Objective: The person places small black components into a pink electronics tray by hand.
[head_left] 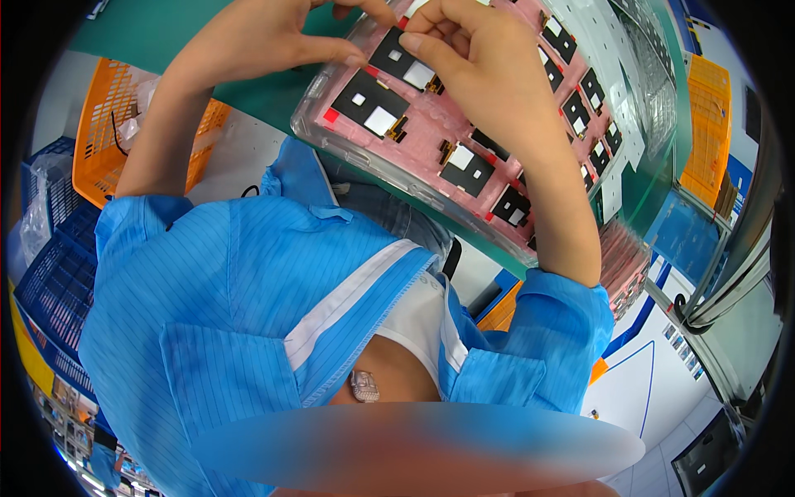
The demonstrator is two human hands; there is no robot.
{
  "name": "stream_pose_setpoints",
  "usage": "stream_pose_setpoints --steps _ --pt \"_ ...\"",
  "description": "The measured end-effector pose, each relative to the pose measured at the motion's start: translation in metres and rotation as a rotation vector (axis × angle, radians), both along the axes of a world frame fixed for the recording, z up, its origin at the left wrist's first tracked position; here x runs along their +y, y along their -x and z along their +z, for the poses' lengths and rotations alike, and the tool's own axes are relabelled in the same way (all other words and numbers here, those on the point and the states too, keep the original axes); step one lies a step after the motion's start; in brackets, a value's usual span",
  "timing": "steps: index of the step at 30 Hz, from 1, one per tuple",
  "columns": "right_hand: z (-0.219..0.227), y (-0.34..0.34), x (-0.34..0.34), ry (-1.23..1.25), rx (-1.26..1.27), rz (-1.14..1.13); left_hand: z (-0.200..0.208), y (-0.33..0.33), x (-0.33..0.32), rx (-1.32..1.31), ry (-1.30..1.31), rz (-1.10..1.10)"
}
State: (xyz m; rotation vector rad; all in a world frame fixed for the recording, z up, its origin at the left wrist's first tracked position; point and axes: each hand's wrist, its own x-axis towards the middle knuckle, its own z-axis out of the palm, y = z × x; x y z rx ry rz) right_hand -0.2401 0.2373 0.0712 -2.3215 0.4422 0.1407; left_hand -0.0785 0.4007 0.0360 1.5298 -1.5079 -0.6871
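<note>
A clear plastic tray with a pink lining [424, 132] lies at the top of the head view, holding rows of flat black parts with white patches and small gold-brown tabs. My right hand [484, 62] is over its far left corner, thumb and forefinger pinched at the edge of one black part [411, 56] beside a red tab. What lies between those fingertips is hidden. To the left, my left hand [273, 37] has its thumb reaching to the tray's rim, fingers apart from it and partly cut off by the frame. Another black part [374, 97] with a red tab sits nearer me.
The tray rests on a green table mat [240, 103]. Clear plastic trays [642, 83] stand on the right, with stacked pink-lined trays [621, 265] below. An orange basket [91, 137] and blue crates [62, 282] are at left; another orange basket [708, 124] is far right.
</note>
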Motion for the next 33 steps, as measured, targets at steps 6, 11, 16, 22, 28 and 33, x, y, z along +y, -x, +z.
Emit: stream_pose_setpoints --steps 6,11,16,22,28,33 --pt "-0.007 0.005 0.006 0.084 -0.199 0.068 0.0 0.0 -0.001 -0.013 -0.001 -0.004" --pt "-0.026 0.014 0.009 0.522 -0.398 0.18 0.0 0.001 0.001 0.009 -0.03 -0.002" --pt "-0.019 0.014 0.022 0.59 -0.438 0.081 0.007 0.006 -0.003 0.105 -0.025 0.031" --pt "-0.028 0.014 0.012 0.581 -0.326 0.128 -0.018 -0.007 -0.008 -0.035 0.112 -0.047" --pt "0.002 -0.048 -0.082 0.193 -0.413 -0.084 0.008 -0.06 -0.042 -0.016 0.135 0.085" --pt "-0.09 -0.129 -0.241 0.605 -0.356 -0.47 -0.006 -0.111 -0.203 -0.269 0.314 0.027"
